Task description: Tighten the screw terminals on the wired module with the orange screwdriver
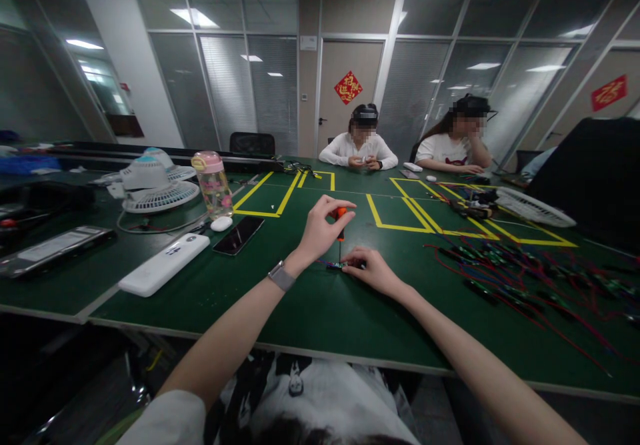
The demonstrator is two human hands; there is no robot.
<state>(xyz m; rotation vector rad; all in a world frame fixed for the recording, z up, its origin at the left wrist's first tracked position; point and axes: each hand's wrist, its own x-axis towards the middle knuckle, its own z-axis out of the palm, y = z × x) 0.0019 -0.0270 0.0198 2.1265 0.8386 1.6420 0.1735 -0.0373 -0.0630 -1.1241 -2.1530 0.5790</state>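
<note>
An orange and black screwdriver stands upright, its thin shaft pointing down at a small circuit board on the green table. My left hand, with a watch on its wrist, is curled around the top of the handle, thumb on one side and fingers on the other. Low on the table, my right hand has its fingertips closed at the right end of the board, holding it beside the screwdriver's tip. Thin wires show at the board's left. My right fingers partly cover the board.
To the left lie a black phone, a white power bank, a pink-lidded bottle and a white fan. Wired circuit boards are heaped on the right. Two people sit across the table.
</note>
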